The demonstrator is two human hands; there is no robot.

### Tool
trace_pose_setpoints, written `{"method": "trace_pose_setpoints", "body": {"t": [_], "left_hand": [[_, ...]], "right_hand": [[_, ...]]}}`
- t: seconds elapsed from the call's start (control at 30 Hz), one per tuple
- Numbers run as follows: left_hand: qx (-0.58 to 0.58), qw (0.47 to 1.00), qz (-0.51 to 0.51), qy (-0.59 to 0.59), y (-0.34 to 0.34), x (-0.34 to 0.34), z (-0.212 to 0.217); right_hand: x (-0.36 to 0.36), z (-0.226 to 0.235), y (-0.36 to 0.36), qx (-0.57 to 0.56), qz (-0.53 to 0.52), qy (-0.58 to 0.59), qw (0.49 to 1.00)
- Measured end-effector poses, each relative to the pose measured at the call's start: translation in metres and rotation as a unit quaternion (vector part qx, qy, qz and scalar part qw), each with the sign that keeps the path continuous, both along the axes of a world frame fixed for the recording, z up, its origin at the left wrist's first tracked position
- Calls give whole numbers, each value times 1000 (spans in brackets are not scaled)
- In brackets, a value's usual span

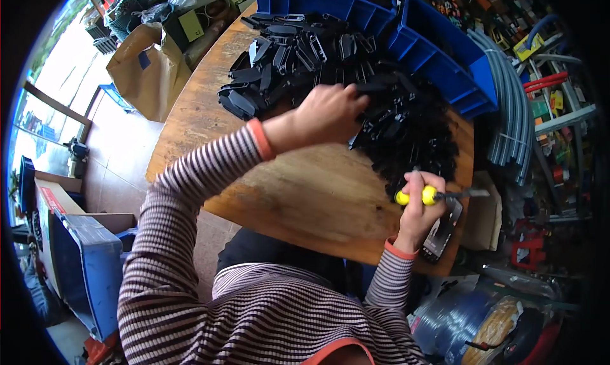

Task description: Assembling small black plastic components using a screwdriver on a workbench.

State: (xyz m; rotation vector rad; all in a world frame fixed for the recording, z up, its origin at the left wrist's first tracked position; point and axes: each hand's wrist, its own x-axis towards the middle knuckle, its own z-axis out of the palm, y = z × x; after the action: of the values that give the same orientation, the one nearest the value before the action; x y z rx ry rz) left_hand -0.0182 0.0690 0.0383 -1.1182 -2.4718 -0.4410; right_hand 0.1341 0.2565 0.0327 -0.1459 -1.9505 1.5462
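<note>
A large heap of black plastic parts (305, 50) covers the far side of the wooden table (298, 187). My left hand (327, 114) reaches over the heap with its fingers curled down among the parts. Its fingertips are partly hidden, and what they grip blends into the black pieces. Near the table's right edge, my right hand (416, 212) is closed around a yellow-handled tool (429, 195). The tool's dark neck and flat grey blade point right, slightly blurred. Below it, partly behind the hand, lies a dark flat item (441, 234) with printing.
Blue plastic bins (438, 56) stand along the far edge. Grey tubes (508, 130) and crowded shelving are at the right. A brown paper bag (152, 79) stands left of the table, with a blue crate (95, 269) at lower left. Clear coiled material (448, 323) lies at lower right.
</note>
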Motion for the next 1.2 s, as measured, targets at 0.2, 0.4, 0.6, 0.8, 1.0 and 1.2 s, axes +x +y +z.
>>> {"method": "trace_pose_setpoints", "body": {"t": [0.2,0.4,0.6,0.8,1.0,1.2], "left_hand": [[55,995,-66,48,-43,8,-49],[149,963,-66,-216,-68,49,1],[92,905,-243,-337,-55,58,-43],[101,971,-170,-131,-48,87,-32],[-1,967,-246,-65,-65,116,-42],[-27,962,-270,-33,-68,119,-44]], "right_hand": [[-11,-5,12,213,-26,-13,977],[-10,-5,13,317,43,-126,939],[-32,-11,-13,446,-13,-237,863],[-37,-13,-7,451,-11,-257,855],[-36,-9,-16,443,17,-232,866],[-22,-2,-55,298,165,-85,936]]}}
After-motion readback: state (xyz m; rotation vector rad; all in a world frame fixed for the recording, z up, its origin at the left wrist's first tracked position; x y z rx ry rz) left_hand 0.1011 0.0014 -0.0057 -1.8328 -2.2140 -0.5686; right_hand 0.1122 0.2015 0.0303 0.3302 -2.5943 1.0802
